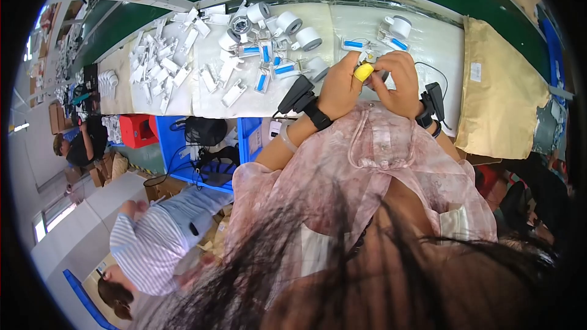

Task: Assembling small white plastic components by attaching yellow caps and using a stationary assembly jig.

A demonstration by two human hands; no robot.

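My left hand [339, 88] and my right hand [397, 82] meet over the near edge of the bench, fingers curled toward each other. Between them is a small white part [367, 57], pinched by both hands and mostly covered by the fingers. A bright yellow rounded piece [363, 72] shows at my left thumb; whether it is a finger cover or a loose part, I cannot tell. Something dark grey and round peeks out by my right fingers. Just beyond lie a white bracket with a blue strip [354, 44] and a white cylinder with a grey end [400, 26].
To the left, several white cylinders [288, 22], blue-striped brackets [285, 69] and a heap of white plastic pieces [160, 64] cover the bench. Brown paper [498, 95] lies at right. Blue crates [247, 137] and a red bin [136, 130] stand below. A person in stripes [153, 238] is at left.
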